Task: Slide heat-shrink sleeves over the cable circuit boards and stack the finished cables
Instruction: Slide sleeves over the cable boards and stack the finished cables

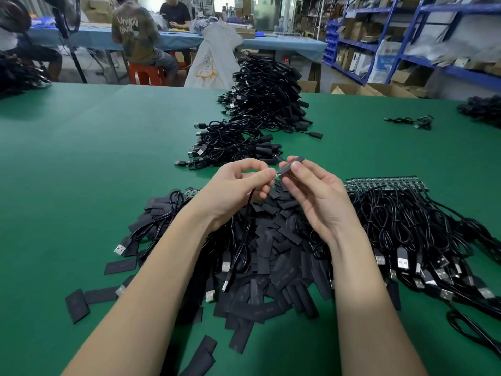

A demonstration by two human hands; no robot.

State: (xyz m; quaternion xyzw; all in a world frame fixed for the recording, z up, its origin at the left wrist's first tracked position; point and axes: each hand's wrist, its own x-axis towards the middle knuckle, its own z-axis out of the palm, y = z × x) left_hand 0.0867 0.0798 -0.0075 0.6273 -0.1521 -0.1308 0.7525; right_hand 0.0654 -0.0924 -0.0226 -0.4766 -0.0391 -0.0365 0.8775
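1. Head view: the left hand (238,185) pinches the board (277,175) at the end of a cable (248,213) between thumb and forefinger; the cable hangs down from that hand toward the pile below.
2. The right hand (320,196) pinches a sleeve (291,164) between thumb and fingers. Its long axis runs up and to the right, and its lower open end sits just beside the board tip, nearly touching.
3. The coming move turns on that line-up: the board points right, into the sleeve mouth, and the sleeve lies to the board's right, so the two hands seem set to close toward each other along the sleeve's axis. Whether the board has already entered the mouth I cannot tell.
4. Below the hands lies a heap of loose sleeves (271,256) mixed with cables on the green worktop (81,172).
5. To the right, bare cables (420,226) lie side by side, their boards in a row at the far edge.
6. Ahead, well beyond the hands, stands the finished stack (244,142), with a taller one (268,93) behind it. Nothing lies between the hands and that stack.
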